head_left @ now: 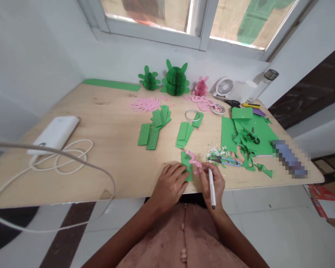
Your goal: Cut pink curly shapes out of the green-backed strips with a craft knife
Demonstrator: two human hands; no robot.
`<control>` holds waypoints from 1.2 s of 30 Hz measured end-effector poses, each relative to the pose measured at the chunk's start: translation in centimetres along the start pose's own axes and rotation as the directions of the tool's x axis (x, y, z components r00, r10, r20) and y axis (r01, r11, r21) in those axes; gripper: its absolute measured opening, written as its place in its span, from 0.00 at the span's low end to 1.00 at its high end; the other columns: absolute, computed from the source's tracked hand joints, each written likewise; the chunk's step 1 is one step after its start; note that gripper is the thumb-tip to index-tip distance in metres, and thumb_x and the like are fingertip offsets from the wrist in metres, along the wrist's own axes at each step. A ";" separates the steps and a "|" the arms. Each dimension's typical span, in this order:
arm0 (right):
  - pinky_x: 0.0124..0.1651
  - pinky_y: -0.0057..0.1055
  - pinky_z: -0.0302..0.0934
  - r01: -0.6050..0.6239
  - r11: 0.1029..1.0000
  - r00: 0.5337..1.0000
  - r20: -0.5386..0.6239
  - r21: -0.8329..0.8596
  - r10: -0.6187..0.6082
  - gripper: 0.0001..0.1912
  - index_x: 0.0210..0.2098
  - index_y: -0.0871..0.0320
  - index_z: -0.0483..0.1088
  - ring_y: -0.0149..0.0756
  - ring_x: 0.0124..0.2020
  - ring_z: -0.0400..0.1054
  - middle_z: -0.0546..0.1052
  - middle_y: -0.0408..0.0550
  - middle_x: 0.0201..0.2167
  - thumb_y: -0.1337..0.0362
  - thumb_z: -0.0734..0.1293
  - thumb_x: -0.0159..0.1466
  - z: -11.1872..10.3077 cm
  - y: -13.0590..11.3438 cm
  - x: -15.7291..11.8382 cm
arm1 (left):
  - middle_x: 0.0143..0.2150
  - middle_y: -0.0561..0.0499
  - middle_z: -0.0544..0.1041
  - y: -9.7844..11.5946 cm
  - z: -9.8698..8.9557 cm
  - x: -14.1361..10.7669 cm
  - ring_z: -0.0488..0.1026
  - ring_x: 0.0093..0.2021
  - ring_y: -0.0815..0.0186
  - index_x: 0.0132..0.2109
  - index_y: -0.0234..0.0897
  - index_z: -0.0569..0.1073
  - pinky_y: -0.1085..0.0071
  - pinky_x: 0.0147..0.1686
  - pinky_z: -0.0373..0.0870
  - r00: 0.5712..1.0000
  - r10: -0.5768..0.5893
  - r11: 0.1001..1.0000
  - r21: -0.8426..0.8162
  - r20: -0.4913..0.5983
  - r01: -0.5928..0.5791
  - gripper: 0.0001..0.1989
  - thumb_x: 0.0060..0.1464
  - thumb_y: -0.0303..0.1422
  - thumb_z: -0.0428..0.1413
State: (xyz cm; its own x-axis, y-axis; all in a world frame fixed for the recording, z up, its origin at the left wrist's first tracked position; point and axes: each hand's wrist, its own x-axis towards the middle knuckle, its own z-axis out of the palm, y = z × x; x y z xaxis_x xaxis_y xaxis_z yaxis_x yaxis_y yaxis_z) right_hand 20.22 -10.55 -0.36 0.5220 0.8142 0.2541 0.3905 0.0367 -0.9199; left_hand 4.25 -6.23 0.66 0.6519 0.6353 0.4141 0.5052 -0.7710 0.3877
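My left hand [170, 182] lies on the table with its fingers resting flat on the left edge of a green paper strip [185, 159]. My right hand [214, 182] is closed, thumb and fingers pinching a wavy pink paper cutout [194, 161] that lies partly over the strip. A white pen [211, 188] is also held in that hand, its dark end pointing down toward me. Just to the right are blue-handled thread snips [226, 160] beside small white and green paper scraps [216, 151].
Stacked green strips [184, 134], pink cutouts [146, 104], tape rolls [217, 109] and green sheets [229, 134] lie farther back. Paper honeycomb figures [175, 82], a fan [225, 87] and a bottle [264, 85] stand by the wall. A white cable [72, 158] loops at left.
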 end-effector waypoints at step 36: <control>0.49 0.43 0.62 0.649 0.720 0.711 0.531 -0.244 -0.461 0.18 0.56 0.55 0.66 0.43 0.47 0.71 0.78 0.53 0.44 0.65 0.61 0.67 -1.5 -1.4 0.7 | 0.43 0.46 0.78 0.0 -0.1 -0.3 0.73 0.49 0.60 0.41 0.38 0.73 0.59 0.52 0.69 0.983 -0.094 0.986 -0.151 -0.158 0.070 0.05 0.60 0.28 0.52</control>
State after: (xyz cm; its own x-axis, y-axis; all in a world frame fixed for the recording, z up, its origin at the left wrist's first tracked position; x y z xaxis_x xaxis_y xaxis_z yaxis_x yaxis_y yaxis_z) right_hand 21.16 -10.86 1.55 -0.2114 0.8695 0.4464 0.8051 0.4138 -0.4248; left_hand 3.98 -6.42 0.62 0.5039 0.7039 0.5007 0.4587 -0.7092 0.5354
